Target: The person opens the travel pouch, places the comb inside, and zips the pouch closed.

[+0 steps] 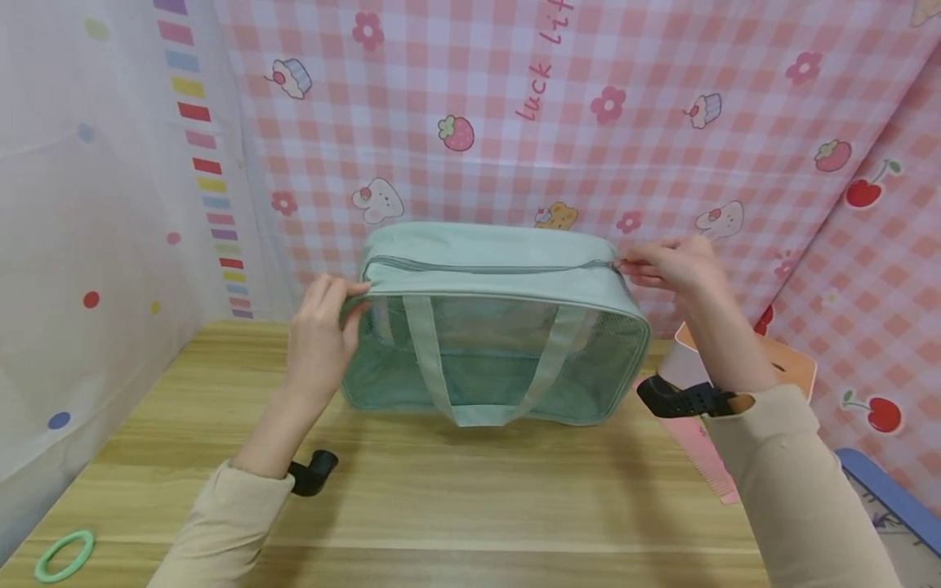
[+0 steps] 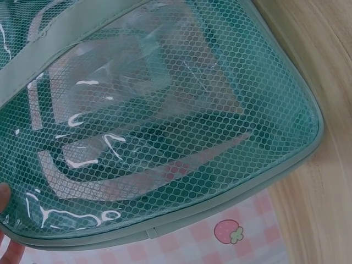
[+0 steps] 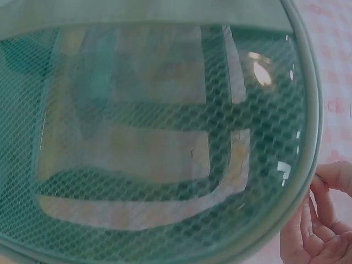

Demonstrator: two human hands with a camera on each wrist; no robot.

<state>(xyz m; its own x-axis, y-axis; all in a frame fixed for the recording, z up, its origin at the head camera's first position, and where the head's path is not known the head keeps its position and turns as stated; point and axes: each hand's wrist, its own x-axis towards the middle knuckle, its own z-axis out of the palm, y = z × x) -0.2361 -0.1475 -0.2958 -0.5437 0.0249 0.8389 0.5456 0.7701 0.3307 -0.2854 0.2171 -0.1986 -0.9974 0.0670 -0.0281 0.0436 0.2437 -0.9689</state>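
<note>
A mint green bag (image 1: 485, 237) with clear mesh panels stands on the wooden table, its strap handle (image 1: 481, 415) hanging down the front. The zipper (image 1: 478, 269) runs along the top, with a narrow gap near its left end. My left hand (image 1: 318, 327) grips the bag's upper left corner between thumb and fingers. At the zipper's right end, my right hand (image 1: 680, 265) pinches the zipper pull. The left wrist view is filled by the mesh panel (image 2: 165, 137), with fingertips at its left edge. In the right wrist view, the right fingers (image 3: 324, 212) pinch beside the bag's piped edge.
Right of the bag stands a white box with an orange top (image 1: 794, 359), and a pink comb (image 1: 702, 461) lies in front of it. A blue-edged item (image 1: 889, 490) is at the far right. A green ring (image 1: 42, 569) lies at the front left. Patterned cloth hangs behind.
</note>
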